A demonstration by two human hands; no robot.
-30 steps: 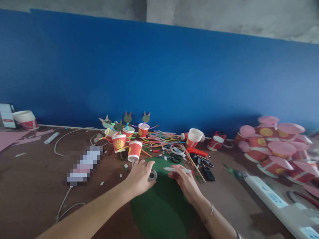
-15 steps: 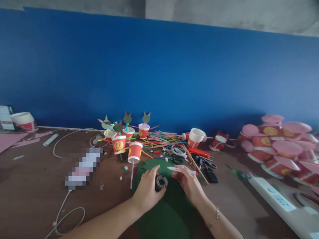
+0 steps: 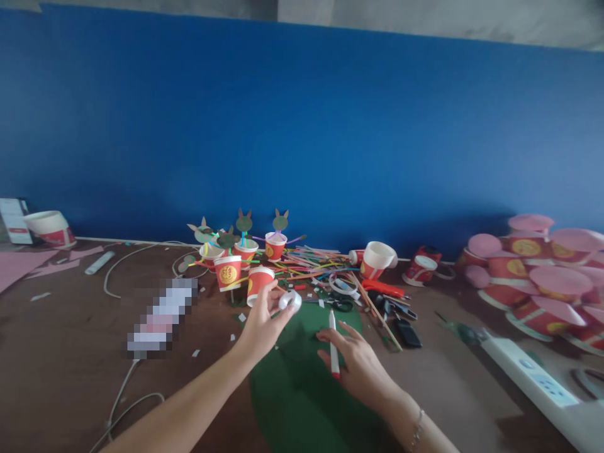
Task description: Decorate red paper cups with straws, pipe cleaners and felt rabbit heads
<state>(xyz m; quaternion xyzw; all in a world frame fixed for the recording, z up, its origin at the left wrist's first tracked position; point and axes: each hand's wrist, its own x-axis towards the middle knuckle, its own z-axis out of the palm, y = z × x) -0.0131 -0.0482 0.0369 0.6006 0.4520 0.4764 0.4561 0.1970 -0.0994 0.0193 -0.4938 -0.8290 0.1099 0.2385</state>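
My left hand [image 3: 261,325] is raised a little above the table and pinches a small roll of tape [image 3: 290,301] between thumb and fingers, just in front of the red paper cups [image 3: 258,281]. My right hand [image 3: 357,358] lies on a green paper sheet [image 3: 302,390], fingers stretched flat, with a white marker with a red end [image 3: 333,345] resting under or between them, pointing away from me.
Behind the sheet lie coloured straws and sticks [image 3: 311,264], scissors [image 3: 340,305], a tipped white cup [image 3: 377,258] and an orange knife [image 3: 382,288]. Pink-topped red cups [image 3: 533,277] are heaped at right, a power strip [image 3: 533,380] lies near them, and cables [image 3: 123,402] lie at left.
My left hand has lifted the tape roll off the green sheet and moved it up and away. My right hand has flattened onto the sheet, and the marker now points away from me.
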